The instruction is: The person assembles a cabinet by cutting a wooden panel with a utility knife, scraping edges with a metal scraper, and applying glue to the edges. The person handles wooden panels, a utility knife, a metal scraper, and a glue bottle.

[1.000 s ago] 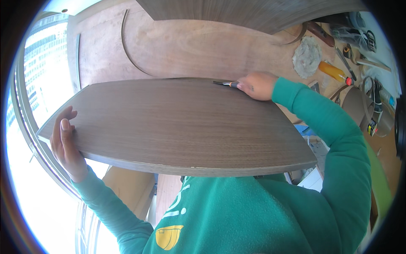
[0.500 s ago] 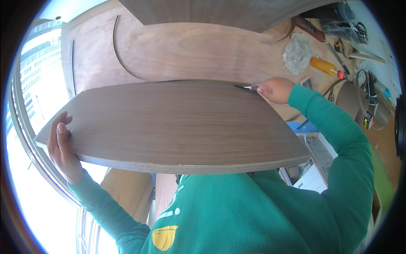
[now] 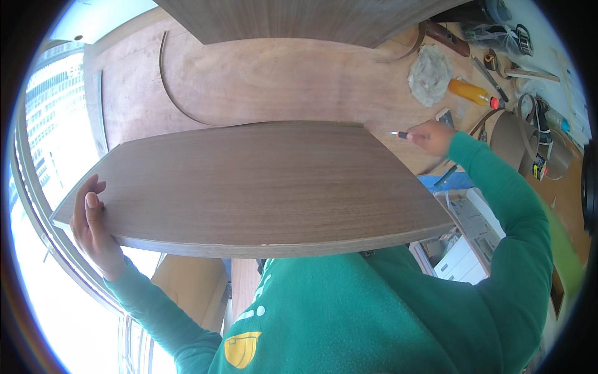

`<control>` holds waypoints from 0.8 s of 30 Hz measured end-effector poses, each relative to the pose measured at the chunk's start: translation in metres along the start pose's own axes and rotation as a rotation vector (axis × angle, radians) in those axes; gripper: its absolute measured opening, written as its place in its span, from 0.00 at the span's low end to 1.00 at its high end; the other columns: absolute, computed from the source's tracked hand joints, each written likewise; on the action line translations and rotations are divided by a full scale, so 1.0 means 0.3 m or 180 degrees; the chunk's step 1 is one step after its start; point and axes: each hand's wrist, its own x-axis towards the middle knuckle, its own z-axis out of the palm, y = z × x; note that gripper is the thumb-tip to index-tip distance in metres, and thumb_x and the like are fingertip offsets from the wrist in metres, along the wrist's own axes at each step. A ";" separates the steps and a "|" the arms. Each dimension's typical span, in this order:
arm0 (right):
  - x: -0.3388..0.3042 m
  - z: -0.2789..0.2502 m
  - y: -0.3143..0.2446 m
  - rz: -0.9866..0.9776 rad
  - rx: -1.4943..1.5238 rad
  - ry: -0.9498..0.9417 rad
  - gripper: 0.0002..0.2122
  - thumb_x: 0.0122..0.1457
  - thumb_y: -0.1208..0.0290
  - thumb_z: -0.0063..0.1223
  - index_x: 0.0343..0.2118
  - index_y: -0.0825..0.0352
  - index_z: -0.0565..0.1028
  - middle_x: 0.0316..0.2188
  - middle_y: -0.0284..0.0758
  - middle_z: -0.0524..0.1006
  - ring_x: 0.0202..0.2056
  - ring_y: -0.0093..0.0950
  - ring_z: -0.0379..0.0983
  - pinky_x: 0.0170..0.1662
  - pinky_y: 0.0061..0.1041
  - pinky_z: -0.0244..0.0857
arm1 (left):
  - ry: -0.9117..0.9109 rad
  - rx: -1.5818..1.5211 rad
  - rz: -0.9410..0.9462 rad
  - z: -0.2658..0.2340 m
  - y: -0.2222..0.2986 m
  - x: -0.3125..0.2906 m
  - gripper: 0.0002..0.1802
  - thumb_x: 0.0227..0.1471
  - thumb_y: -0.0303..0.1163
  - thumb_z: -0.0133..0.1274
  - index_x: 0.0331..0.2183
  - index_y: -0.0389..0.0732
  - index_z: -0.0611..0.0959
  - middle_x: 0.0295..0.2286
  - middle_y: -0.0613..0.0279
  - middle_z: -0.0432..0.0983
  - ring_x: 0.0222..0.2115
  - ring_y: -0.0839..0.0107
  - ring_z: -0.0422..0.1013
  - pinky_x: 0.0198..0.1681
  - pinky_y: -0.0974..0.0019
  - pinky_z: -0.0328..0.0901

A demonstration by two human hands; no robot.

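A wide brown wood-grain board (image 3: 274, 187) lies in front of me, its near edge against my green sweatshirt. My left hand (image 3: 96, 227) grips the board's left end, thumb over the top face. Off the board's far right corner, my right hand (image 3: 431, 137) is closed around a small knife (image 3: 400, 134); its bright blade points left, apart from the board. A thin brown edging strip (image 3: 163, 71) runs along the board's far edge, and its left part curves away over the bench.
Beyond the board is a pale plywood bench top (image 3: 268, 81) with another wood-grain panel (image 3: 286, 22) above it. At right lie a crumpled plastic bag (image 3: 430, 75), an orange drink bottle (image 3: 468, 92) and coiled edging (image 3: 529, 134). A bright window (image 3: 56, 118) borders the left.
My right hand has moved right with the knife, taking its blade off the board's far right corner. My left hand keeps its hold on the board's left end.
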 end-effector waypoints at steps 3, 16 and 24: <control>0.008 -0.068 -0.053 -0.0161 -0.0444 -0.0134 0.17 0.71 0.57 0.43 0.47 0.64 0.78 0.30 0.43 0.80 0.33 0.44 0.76 0.41 0.42 0.68 | -0.0028 0.0011 -0.0006 -0.003 -0.003 -0.002 0.33 0.62 0.60 0.44 0.48 0.42 0.87 0.40 0.51 0.83 0.43 0.58 0.76 0.52 0.52 0.67; 0.456 0.095 -0.646 -0.1562 -0.0293 0.0314 0.19 0.71 0.55 0.39 0.41 0.65 0.78 0.37 0.45 0.79 0.41 0.47 0.76 0.46 0.49 0.68 | -0.0039 0.0047 0.0188 -0.012 -0.004 -0.016 0.31 0.63 0.57 0.45 0.46 0.40 0.87 0.37 0.51 0.84 0.41 0.59 0.78 0.48 0.51 0.68; 0.537 0.090 -0.718 -0.1584 -0.0256 0.0135 0.20 0.71 0.55 0.39 0.40 0.67 0.79 0.38 0.47 0.81 0.42 0.48 0.76 0.47 0.48 0.69 | -0.0019 0.0144 0.0357 -0.009 -0.003 -0.009 0.29 0.63 0.55 0.44 0.45 0.41 0.87 0.37 0.51 0.84 0.40 0.59 0.78 0.48 0.52 0.67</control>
